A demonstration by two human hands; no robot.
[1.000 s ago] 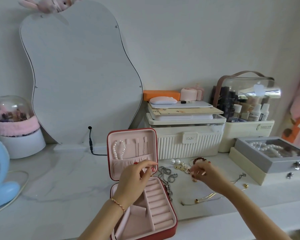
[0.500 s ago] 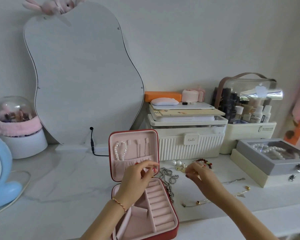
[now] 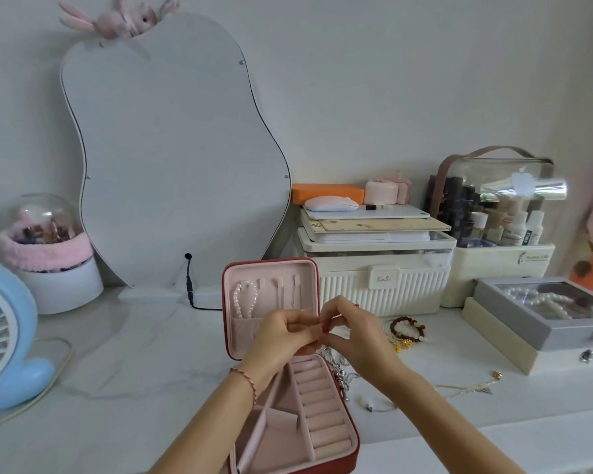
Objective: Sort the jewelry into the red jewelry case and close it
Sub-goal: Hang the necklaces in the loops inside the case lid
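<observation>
A: Where does the red jewelry case (image 3: 322, 453) sit?

B: Near the front edge of the desk (image 3: 124, 364), lid upright, tray toward the person. A pearl bracelet (image 3: 244, 299) already hangs on a hook in the lid, at its left.

A: And the hands?

B: Both meet in front of the lid's pocket. The left hand (image 3: 281, 333) has its fingers curled in a pinching grip, and the right hand (image 3: 350, 336) is curled the same way, fingertips almost touching the left's. Whatever they hold is too small to make out; I judge it an earring or a stud.

A: How would such a piece handle?

B: Very light, hard and slippery, I'd say. Easy to drop, likely to bounce off or roll away. Best taken by its body between thumb and forefinger, over the padded tray so a slip lands softly.

A: What remains outside?

B: To the right of the case: a silver chain (image 3: 339, 367) just beside its edge, a beaded bracelet (image 3: 408, 330) farther back, a thin gold necklace (image 3: 466, 386) farther right, and a slim bangle (image 3: 377, 405) nearer.

A: Any handling notes there?

B: Chains are limp and tangle; lift them by the clasp or one end. The beaded bracelet looks elastic and sturdier; take it anywhere on the ring.
</observation>
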